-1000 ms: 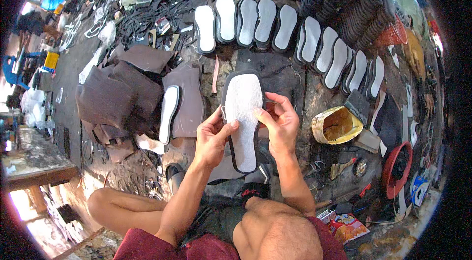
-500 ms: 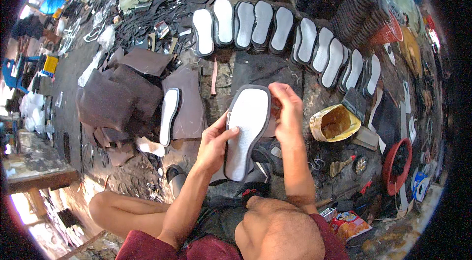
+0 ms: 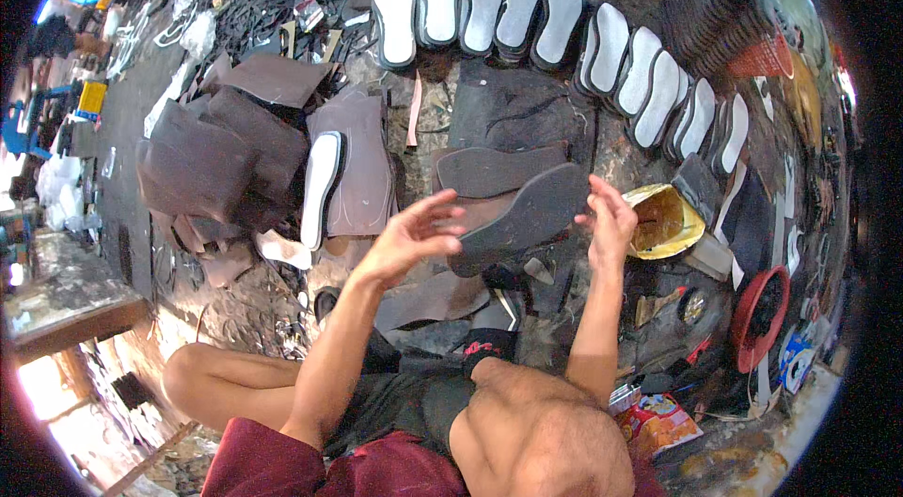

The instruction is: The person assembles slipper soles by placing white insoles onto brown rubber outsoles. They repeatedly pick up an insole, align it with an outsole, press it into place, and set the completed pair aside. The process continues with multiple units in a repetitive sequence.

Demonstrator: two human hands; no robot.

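Sole point(image 3: 529, 215) left of yellow tub point(image 3: 688, 213) looks flipped: dark face up, white face hidden. My left hand point(image 3: 414, 236), farther left of tub: released, fingers spread. Right hand point(image 3: 609, 224), beside tub: fingers parted, contact unclear. Dark side now workable, I judge.

Red mesh basket point(image 3: 767, 59), red packet point(image 3: 661, 426), wooden table point(image 3: 71, 301)

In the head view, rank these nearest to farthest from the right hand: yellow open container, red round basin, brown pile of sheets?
1. Yellow open container, beside the right hand.
2. Red round basin, lower right.
3. Brown pile of sheets, left.
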